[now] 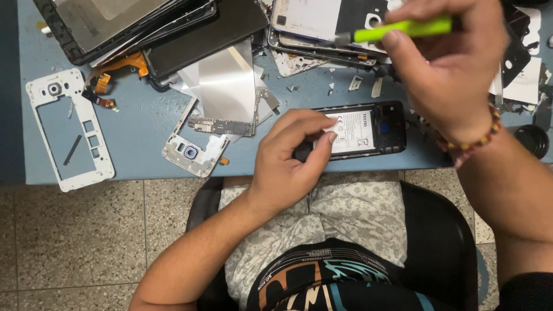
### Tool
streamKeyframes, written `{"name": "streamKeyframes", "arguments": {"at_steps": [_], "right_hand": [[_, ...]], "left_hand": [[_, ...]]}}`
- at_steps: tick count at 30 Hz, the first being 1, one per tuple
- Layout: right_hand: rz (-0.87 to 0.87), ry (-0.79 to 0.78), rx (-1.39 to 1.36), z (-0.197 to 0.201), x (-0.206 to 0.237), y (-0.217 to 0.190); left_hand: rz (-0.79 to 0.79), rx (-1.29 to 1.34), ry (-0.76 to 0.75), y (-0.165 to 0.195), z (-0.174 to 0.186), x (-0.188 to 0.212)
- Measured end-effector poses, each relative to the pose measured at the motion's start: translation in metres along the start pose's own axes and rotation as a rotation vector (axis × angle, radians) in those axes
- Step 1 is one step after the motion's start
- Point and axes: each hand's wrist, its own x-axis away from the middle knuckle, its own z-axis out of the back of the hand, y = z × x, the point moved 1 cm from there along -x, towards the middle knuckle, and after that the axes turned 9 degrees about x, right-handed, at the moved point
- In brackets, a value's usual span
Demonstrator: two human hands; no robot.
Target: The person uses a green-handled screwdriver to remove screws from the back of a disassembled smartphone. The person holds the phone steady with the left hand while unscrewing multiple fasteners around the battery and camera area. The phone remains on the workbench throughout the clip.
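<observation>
A black phone (pixel 383 128) with its back cover off lies on the blue table (pixel 144 121) near the front edge, its white battery showing. My left hand (pixel 291 158) grips the phone's left end, thumb on the battery. My right hand (pixel 446 63) hovers above and to the right of the phone, holding a bright green screwdriver (pixel 403 29) that points left, well above the phone.
A white phone frame (pixel 69 129) lies at the left. A circuit board (pixel 224 125) and silver frame (pixel 190 152) sit left of my left hand. Stacked phone bodies and screens (pixel 150 29) fill the back edge. A black lens-like cap (pixel 531 140) sits at far right.
</observation>
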Motion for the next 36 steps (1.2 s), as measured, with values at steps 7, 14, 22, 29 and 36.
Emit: {"name": "streamKeyframes", "arguments": {"at_steps": [7,14,22,29,36], "right_hand": [[-0.086,-0.056,-0.021,0.028,0.008,-0.04],[-0.161,-0.105,0.088,0.033,0.031,-0.063],[-0.16,-0.12,0.094,0.036,0.031,-0.069],[-0.109,-0.168,0.061,0.039,0.028,-0.071],[-0.1,-0.2,0.075,0.043,0.025,-0.077]], "left_hand": [[-0.003,0.003,0.08,-0.002,0.0,0.0],[-0.014,-0.055,0.026,0.0,-0.003,0.001],[-0.003,-0.074,0.003,0.002,-0.003,0.0],[0.01,-0.062,0.009,0.002,-0.003,0.0],[0.009,-0.055,0.007,0.003,-0.004,-0.001]]}}
